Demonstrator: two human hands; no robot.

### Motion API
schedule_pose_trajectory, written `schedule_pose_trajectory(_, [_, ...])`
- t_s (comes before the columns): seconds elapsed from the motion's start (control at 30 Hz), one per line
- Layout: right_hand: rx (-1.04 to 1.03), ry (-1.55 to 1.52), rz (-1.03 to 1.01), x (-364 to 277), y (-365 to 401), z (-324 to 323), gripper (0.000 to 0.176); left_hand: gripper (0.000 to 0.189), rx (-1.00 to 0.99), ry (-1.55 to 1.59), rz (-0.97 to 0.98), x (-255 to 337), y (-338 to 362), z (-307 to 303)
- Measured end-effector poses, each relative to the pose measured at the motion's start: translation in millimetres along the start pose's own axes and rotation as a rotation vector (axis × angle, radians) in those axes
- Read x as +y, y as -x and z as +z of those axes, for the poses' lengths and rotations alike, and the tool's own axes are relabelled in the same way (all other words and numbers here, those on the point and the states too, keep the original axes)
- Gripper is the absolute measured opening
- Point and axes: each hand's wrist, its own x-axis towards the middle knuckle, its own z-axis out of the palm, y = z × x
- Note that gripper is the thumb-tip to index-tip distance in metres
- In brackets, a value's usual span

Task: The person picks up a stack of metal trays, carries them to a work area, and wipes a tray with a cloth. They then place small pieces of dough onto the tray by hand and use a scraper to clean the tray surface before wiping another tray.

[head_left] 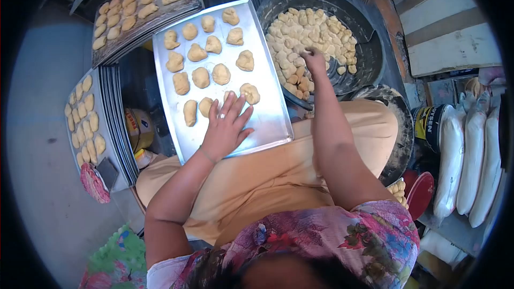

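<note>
My left hand [227, 128] lies over a silver baking tray [262, 128], fingers spread and palm down. Its fingertips partly cover a dough piece [230, 96]; another dough piece [250, 93] sits just beside them. Uneven rows of yellowish dough lumps [221, 74] rest on this tray, which leans across my lap. Over to the right, my right hand [315, 60] reaches into a wide dark basin [372, 53] heaped with small dough pieces [305, 29]. Its fingers look curled together at the pile's surface, and what they hold, if anything, is hidden.
Stacked dark trays [176, 8] with shaped dough stand at the upper left, and another stack [115, 128] lies below them. A floury dark pan [399, 123] is by my right knee. A labelled can [428, 123] and long plastic-wrapped packs [471, 155] are at the right.
</note>
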Motion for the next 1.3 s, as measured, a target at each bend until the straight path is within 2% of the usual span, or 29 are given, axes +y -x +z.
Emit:
schedule_pose_trajectory(0.07, [-0.141, 0.17, 0.242, 97, -32, 29, 0.063, 0.053, -0.024, 0.024, -0.002, 1, -1, -2])
schedule_pose_trajectory(0.13, [-0.196, 0.413, 0.382, 142, -10, 42, 0.078, 0.05, -0.036, 0.018, -0.018, 1, -2, -9])
schedule_pose_trajectory(0.17, [-0.186, 0.316, 0.472, 202, -8, 64, 0.085, 0.052, -0.049, 0.045, -0.045, 0, -1, -11])
schedule_pose_trajectory(0.23, [-0.146, 0.26, 0.63, 229, 1, 85, 0.096, 0.054, -0.067, 0.085, -0.094, -5, -2, -16])
schedule_pose_trajectory(0.3, [-0.091, 0.359, 0.786, 158, 28, 75, 0.105, 0.055, -0.048, 0.09, -0.119, -11, -2, -18])
schedule_pose_trajectory(0.33, [-0.169, 0.32, 0.722, 167, 24, 74, 0.106, 0.055, -0.054, 0.094, -0.131, -13, 0, -18])
schedule_pose_trajectory(0.43, [-0.232, 0.312, 0.76, 172, 15, 69, 0.102, 0.054, -0.053, 0.095, -0.14, -17, 0, -17])
schedule_pose_trajectory(0.53, [-0.49, 0.697, 0.666, 113, 6, 52, 0.1, 0.053, -0.044, 0.089, -0.143, -19, -1, -20])
schedule_pose_trajectory(0.63, [-0.324, 0.638, 0.392, 150, 19, 75, 0.093, 0.052, -0.03, 0.104, -0.145, -16, -1, -21])
schedule_pose_trajectory(0.73, [-0.365, 0.566, 0.474, 151, 21, 73, 0.091, 0.053, -0.033, 0.117, -0.144, -14, 3, -19])
schedule_pose_trajectory(0.83, [-0.372, 0.51, 0.418, 159, 17, 67, 0.084, 0.051, -0.04, 0.117, -0.14, -14, 4, -18])
schedule_pose_trajectory(0.93, [-0.239, 0.43, 0.281, 205, 11, 77, 0.08, 0.05, -0.025, 0.108, -0.155, -16, 5, -22])
schedule_pose_trajectory(1.03, [-0.163, 0.051, 0.342, 217, 9, 81, 0.068, 0.05, 0.001, 0.109, -0.163, -19, 5, -22])
schedule_pose_trajectory(1.23, [0.099, -0.761, 0.645, 191, 5, 74, 0.043, 0.049, 0.002, 0.114, -0.136, -19, 7, -22])
schedule_pose_trajectory(1.27, [0.108, -0.832, 0.613, 191, 1, 71, 0.033, 0.049, 0.012, 0.111, -0.129, -19, 7, -23])
schedule_pose_trajectory(1.3, [0.058, -0.994, 0.66, 189, -2, 67, 0.03, 0.049, 0.025, 0.107, -0.121, -19, 5, -25])
